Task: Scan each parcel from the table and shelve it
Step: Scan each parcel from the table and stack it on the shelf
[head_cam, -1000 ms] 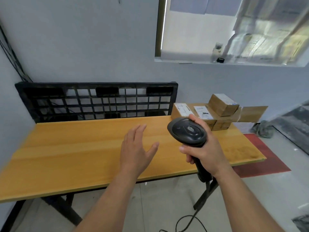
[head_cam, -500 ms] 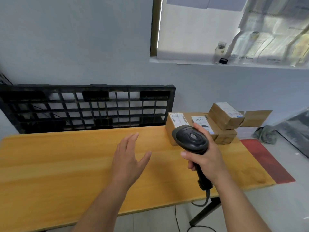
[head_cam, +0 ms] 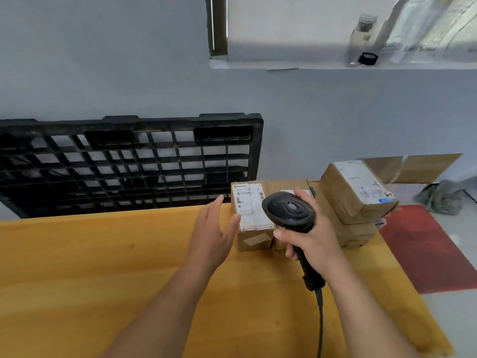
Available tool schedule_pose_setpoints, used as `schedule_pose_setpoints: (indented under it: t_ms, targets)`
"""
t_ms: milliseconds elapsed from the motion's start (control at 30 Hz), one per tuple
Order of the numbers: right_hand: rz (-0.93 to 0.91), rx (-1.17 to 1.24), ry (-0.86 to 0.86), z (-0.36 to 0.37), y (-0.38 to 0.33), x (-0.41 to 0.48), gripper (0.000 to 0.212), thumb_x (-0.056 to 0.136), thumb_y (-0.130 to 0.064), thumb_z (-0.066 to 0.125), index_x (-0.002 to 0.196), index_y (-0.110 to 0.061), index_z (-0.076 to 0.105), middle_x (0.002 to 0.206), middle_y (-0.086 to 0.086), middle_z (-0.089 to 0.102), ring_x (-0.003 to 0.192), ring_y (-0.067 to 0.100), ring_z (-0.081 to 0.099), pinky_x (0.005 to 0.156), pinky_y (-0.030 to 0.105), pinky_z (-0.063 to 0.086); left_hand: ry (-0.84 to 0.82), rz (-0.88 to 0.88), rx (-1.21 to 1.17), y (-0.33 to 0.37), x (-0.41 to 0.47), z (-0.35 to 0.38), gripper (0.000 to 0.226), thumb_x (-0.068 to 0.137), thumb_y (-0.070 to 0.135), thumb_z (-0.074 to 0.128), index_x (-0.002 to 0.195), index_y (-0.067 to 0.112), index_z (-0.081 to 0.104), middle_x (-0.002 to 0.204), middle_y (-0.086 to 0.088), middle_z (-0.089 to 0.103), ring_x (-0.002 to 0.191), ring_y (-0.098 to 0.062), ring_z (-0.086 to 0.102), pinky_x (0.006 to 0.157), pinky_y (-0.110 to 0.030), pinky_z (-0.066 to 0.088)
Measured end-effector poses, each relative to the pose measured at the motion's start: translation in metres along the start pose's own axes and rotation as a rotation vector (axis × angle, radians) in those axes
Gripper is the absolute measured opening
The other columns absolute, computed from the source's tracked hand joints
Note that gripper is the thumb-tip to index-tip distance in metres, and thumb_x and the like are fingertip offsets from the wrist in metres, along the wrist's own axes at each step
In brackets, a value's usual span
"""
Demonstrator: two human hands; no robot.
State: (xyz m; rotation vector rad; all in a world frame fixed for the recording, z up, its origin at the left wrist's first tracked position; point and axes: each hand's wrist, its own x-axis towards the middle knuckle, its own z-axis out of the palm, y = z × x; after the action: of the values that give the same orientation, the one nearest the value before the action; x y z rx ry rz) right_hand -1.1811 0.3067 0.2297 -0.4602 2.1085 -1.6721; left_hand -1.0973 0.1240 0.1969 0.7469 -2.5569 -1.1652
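left hand [head_cam: 214,233]: released, fingers straight and together, held over the table just left of the nearest parcel; thumb tip overlaps the label's left edge; cannot tell if it touches
right hand [head_cam: 313,244]: grasping the scanner by its handle; fingers wrapped round the grip, thumb up beside the head
scanner [head_cam: 289,210]: black, handheld; head in front of the parcel stack, between the nearest parcel and the right-hand boxes; cable [head_cam: 320,319] hangs from the handle base toward the bottom edge
nearest parcel [head_cam: 249,208]: small brown carton on the table's far right part, white shipping label on top with barcode; flat on the wood
tilted parcel [head_cam: 356,187]: brown carton with white label, resting at an angle on top of the lower boxes [head_cam: 353,231] at the table's right end
table [head_cam: 103,267]: yellow wooden top; parcels clustered at the far right corner
pallet [head_cam: 129,164]: black plastic, stood on edge against the grey wall behind the table
ledge [head_cam: 322,65]: holds a clear bottle [head_cam: 361,34] and a black cap [head_cam: 368,58] beside it
floor: red mat [head_cam: 426,246] right of the table; open cardboard flaps [head_cam: 418,167] and grey cloth [head_cam: 441,196] beyond
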Motion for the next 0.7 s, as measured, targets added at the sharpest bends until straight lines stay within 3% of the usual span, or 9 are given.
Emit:
schedule_pose_setpoints:
  t_ms: [167, 300, 433, 533, 633, 700]
  targets:
    - [0.092, 0.035, -0.086, -0.006, 0.021, 0.041, 0.091, 0.075, 0.0, 0.08, 0.14, -0.047, 0.037, 0.094, 0.009, 0.069, 0.05, 0.027, 0.058, 0.048, 0.031, 0.048, -0.029, -0.149, -0.09, -0.004, 0.041, 0.033, 0.063, 0.099, 0.042, 0.044, 0.152, 0.019, 0.02, 0.154, -0.004, 0.028, 0.139, -0.019, 0.03, 0.111, -0.045, 0.034]
    - [0.126, 0.019, -0.165, 0.0, 0.032, 0.056, 0.091, 0.074, -0.005, 0.081, 0.134, -0.054, 0.034, 0.108, 0.01, 0.068, 0.051, 0.027, 0.06, 0.048, 0.032, 0.05, -0.086, -0.3, -0.2, -0.014, 0.051, 0.048, 0.071, 0.096, 0.046, 0.047, 0.153, 0.02, 0.014, 0.156, -0.007, 0.025, 0.139, -0.024, 0.032, 0.108, -0.049, 0.038]
    - [0.131, 0.01, -0.197, 0.003, 0.035, 0.054, 0.089, 0.075, -0.007, 0.081, 0.132, -0.056, 0.032, 0.115, 0.007, 0.065, 0.053, 0.026, 0.062, 0.049, 0.032, 0.052, -0.189, -0.346, -0.35, -0.016, 0.044, 0.052, 0.067, 0.094, 0.049, 0.046, 0.151, 0.021, 0.023, 0.143, 0.002, 0.042, 0.121, -0.017, 0.05, 0.093, -0.035, 0.05]
    - [0.135, 0.036, -0.212, 0.006, 0.034, 0.048, 0.089, 0.075, -0.005, 0.081, 0.133, -0.053, 0.033, 0.113, 0.005, 0.066, 0.053, 0.028, 0.061, 0.05, 0.034, 0.053, -0.235, -0.34, -0.491, -0.016, 0.033, 0.051, 0.057, 0.096, 0.045, 0.044, 0.148, 0.029, 0.029, 0.137, -0.001, 0.054, 0.104, -0.007, 0.058, 0.086, -0.029, 0.052]
    - [0.132, 0.102, -0.229, 0.01, 0.034, 0.034, 0.086, 0.074, -0.003, 0.081, 0.127, -0.056, 0.039, 0.111, 0.005, 0.069, 0.053, 0.03, 0.06, 0.049, 0.035, 0.052, -0.25, -0.339, -0.557, -0.017, 0.014, 0.045, 0.067, 0.091, 0.051, 0.043, 0.151, 0.034, 0.019, 0.143, 0.004, 0.047, 0.11, -0.008, 0.055, 0.08, -0.02, 0.045]
    - [0.123, 0.117, -0.243, 0.013, 0.031, 0.022, 0.086, 0.073, -0.002, 0.081, 0.125, -0.058, 0.041, 0.113, 0.003, 0.069, 0.052, 0.029, 0.061, 0.049, 0.034, 0.052, -0.255, -0.314, -0.573, -0.018, -0.001, 0.037, 0.075, 0.085, 0.057, 0.04, 0.151, 0.04, 0.009, 0.149, 0.009, 0.035, 0.124, -0.012, 0.045, 0.09, -0.022, 0.039]
